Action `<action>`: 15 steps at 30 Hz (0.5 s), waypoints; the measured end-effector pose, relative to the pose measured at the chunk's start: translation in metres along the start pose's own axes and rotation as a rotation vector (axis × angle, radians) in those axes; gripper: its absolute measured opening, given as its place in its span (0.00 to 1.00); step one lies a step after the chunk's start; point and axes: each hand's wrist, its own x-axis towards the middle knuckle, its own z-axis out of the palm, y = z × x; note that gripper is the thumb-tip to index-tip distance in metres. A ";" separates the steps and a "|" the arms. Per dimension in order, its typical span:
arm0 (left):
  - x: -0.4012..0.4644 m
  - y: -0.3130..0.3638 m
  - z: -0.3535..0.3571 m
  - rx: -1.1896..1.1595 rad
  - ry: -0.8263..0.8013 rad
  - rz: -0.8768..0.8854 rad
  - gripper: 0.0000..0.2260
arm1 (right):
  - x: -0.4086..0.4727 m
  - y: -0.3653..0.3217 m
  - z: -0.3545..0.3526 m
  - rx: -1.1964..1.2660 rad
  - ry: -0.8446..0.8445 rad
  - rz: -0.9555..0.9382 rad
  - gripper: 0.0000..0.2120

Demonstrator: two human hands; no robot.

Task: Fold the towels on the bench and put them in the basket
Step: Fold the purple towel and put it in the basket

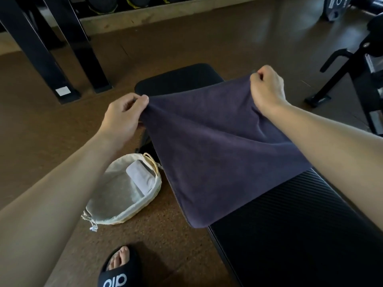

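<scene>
left hand (124, 114): pinching the far left corner of the dark towel (217, 152) between thumb and curled fingers, arm stretched out over the floor

right hand (267, 88): fingers curled tight round the far right corner of the same towel, held a bit higher and farther away than the left

dark towel: navy/purplish, pulled taut between both hands, near half lying on the worktop (300, 224) with its left edge hanging off the side

worktop: black padded gym bench, ribbed texture on the near pad

basket (128, 212): on the brown floor just left of the worktop, wicker with a pale cloth liner

white towel (137, 177): already folded and sitting inside the basket, toward its far side

slipper (118, 270): black slide on a foot, bottom of the view, near the basket
</scene>
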 end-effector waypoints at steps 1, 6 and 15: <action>0.000 0.004 0.000 -0.019 0.010 -0.002 0.12 | -0.002 -0.001 -0.003 0.018 0.028 -0.014 0.12; 0.016 0.012 0.009 0.020 0.085 -0.073 0.13 | 0.008 -0.011 -0.005 -0.098 0.004 -0.050 0.07; 0.034 -0.021 0.021 0.358 0.154 -0.028 0.08 | 0.031 0.003 0.034 -0.307 -0.205 0.042 0.11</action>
